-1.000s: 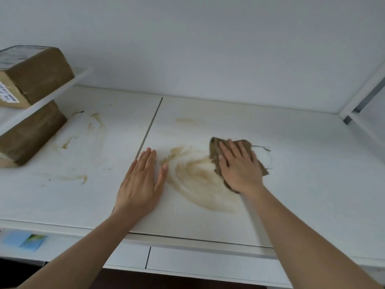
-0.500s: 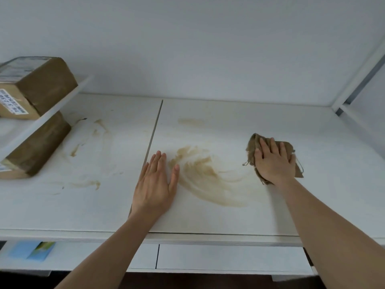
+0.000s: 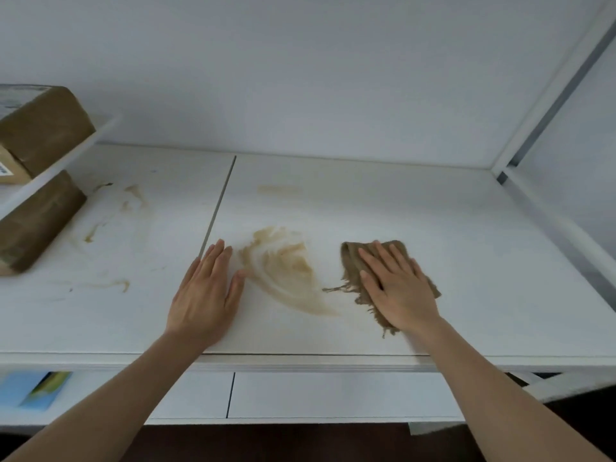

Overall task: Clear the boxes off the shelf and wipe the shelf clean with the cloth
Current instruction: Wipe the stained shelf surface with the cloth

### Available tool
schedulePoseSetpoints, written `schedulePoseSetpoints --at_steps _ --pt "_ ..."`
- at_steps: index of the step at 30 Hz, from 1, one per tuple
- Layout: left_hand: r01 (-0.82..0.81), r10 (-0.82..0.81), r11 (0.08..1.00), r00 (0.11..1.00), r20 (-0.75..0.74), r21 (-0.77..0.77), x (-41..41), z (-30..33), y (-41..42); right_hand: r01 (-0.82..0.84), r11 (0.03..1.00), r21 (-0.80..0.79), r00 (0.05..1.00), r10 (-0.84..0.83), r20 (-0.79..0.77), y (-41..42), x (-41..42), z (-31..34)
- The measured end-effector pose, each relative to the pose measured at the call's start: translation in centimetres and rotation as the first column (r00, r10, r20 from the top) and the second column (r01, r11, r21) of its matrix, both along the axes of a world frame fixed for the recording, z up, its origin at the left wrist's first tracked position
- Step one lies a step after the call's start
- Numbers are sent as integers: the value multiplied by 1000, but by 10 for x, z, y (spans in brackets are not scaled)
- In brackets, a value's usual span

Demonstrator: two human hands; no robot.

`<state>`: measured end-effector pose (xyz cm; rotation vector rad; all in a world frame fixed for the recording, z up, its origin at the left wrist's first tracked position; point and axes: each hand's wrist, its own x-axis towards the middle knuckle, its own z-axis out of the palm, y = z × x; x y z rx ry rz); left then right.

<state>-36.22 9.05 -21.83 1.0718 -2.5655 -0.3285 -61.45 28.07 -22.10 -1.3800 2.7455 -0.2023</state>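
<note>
Wiping is underway, not finished. The wide white laminate shelf (image 3: 383, 201) has no boxes on its middle or right part, so clearing looks mostly done there. 2 brown cardboard boxes sit at the left edge of the frame: the upper box (image 3: 40, 128) rests on a thin white side ledge (image 3: 66, 161), the lower box (image 3: 33, 225) lies on the shelf surface beneath it. I cannot tell whether that spot counts as cleared.

Right hand (image 3: 396, 288), fingers straight and spread, presses flat on the frayed brown rag cloth (image 3: 353, 261), centre-right of the frame. Left hand (image 3: 206, 295) lies flat and relaxed on the shelf, holding nothing, just left of the big tan smear (image 3: 286, 268); its thumb tip sits about at the smear's edge.

The big smear lies between the 2 hands, with the cloth just right of it. Left to wipe, by my judgement: that smear, a faint tan patch (image 3: 276, 189) further back, and thin streaks (image 3: 130, 198) in the left part near the lower box, plus a small curl (image 3: 123, 285) toward the front left. The right side of the shelf looks clean.
</note>
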Motion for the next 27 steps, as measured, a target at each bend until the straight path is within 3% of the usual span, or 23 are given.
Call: schedulePoseSetpoints --at_steps 4,7,12,17,19,22,25,27 --pt "-71 70 997 997 33 36 19 -5 7 190 980 51 980 -193 56 -10 -38 3" --pt "-68 67 998 996 50 14 16 -7 4 233 972 43 969 -236 78 -42 -39 1" --pt "-59 61 998 995 75 -29 18 -11 4 10 1000 -1 1000 -10 29 -70 12 -2" --pt "-52 54 998 995 82 -27 19 -11 7 -158 987 -19 987 159 28 -37 36 -4" --pt "-48 50 998 996 75 -29 19 -11 8 -154 988 -10 988 154 32 -17 22 -3" --pt "-35 37 999 998 60 -18 19 -9 10 46 999 -7 999 -46 27 9 -10 -1" --pt "-19 20 1000 999 36 -16 19 -9 11 308 951 0 949 -307 70 21 -21 -1" --pt "-12 12 1000 1000 24 -1 19 -9 10 397 918 -23 917 -395 59 16 -7 -4"
